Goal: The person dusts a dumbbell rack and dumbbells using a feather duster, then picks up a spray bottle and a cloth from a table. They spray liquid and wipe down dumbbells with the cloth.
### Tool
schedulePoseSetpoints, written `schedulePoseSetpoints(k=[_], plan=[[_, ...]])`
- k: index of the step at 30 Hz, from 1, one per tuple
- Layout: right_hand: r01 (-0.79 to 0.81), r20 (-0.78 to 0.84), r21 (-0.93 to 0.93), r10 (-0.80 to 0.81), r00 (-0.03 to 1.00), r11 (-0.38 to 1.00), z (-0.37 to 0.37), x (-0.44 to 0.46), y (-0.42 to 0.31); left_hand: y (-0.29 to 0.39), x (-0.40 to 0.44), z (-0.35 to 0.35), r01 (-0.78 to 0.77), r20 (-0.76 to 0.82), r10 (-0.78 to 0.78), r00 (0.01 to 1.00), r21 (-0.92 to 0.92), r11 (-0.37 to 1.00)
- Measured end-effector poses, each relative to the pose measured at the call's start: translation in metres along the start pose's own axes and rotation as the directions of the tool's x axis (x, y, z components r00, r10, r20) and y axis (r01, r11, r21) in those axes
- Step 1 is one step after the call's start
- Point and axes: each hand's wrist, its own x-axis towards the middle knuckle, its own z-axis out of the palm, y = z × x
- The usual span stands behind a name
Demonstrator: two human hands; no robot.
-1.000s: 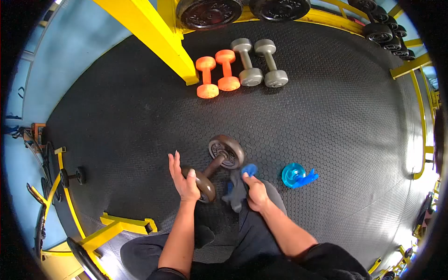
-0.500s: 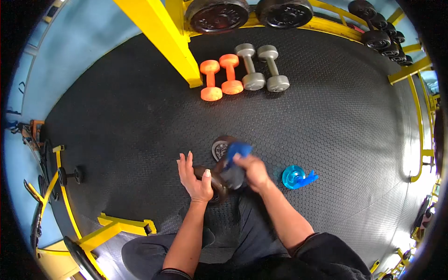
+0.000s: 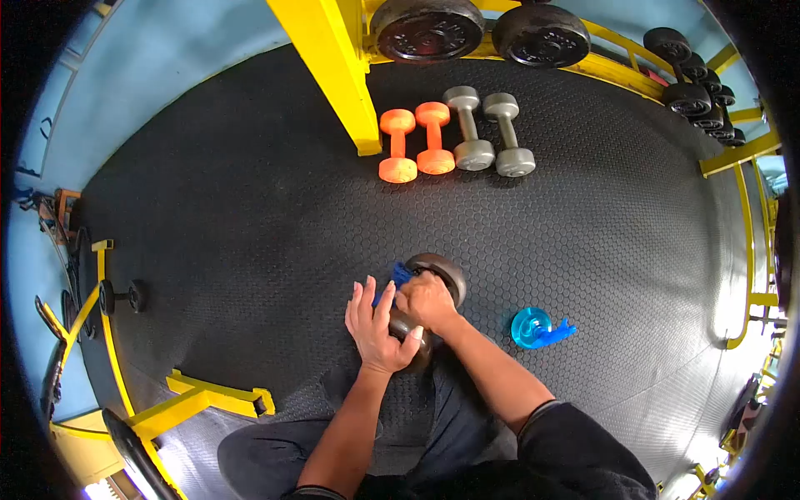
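Note:
A dark dumbbell (image 3: 448,272) sits on the floor between my legs, its near head partly under my left hand. My right hand (image 3: 429,302) is closed around a blue cloth (image 3: 402,274) and presses it at the dumbbell's handle, which is mostly covered. My left hand (image 3: 379,333) rests against the near head, fingers stretched out and thumb over the head's side. To the right stands a clear blue spray bottle (image 3: 527,327) with a blue trigger top.
Two orange dumbbells (image 3: 434,138) and two grey dumbbells (image 3: 507,135) lie in a row ahead on the black rubber floor (image 3: 250,208). Beyond is a yellow rack (image 3: 333,75) with large black dumbbells (image 3: 542,36). Another small black dumbbell (image 3: 122,297) is at left, near a yellow frame (image 3: 221,395).
My right hand has moved down and left with the cloth, from a blurred swing above the dumbbell onto its handle. My left hand has shifted slightly right; the view has turned a little.

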Motion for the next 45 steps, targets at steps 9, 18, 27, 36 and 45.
schedulePoseSetpoints(k=[9, 18, 27, 36, 45], plan=[[-0.569, 0.56, 0.324, 0.331, 0.759, 0.756, -0.017, -0.083, 0.011, 0.0, 0.014, -0.008, -0.025, 0.06, 0.023, 0.998, 0.027, 0.999], [-0.338, 0.154, 0.67, 0.321, 0.934, 0.662, -0.022, -0.053, 0.005, 0.003, 0.012, -0.003, -0.023, 0.036, 0.024, 0.999, -0.019, 1.0], [-0.516, 0.34, 0.564, 0.388, 0.856, 0.644, -0.011, -0.02, -0.006, 0.001, 0.011, -0.002, -0.008, 0.032, 0.009, 0.999, -0.038, 0.999], [-0.121, -0.276, 0.414, 0.252, 0.928, 0.902, -0.075, -0.053, -0.007, 0.003, 0.018, -0.01, 0.008, 0.02, -0.009, 1.0, 0.031, 0.999], [0.468, 0.525, -0.447, -0.2, 0.827, 0.762, -0.05, 0.056, 0.008, 0.01, 0.015, -0.008, 0.03, 0.0, -0.03, 1.0, -0.01, 0.999]])
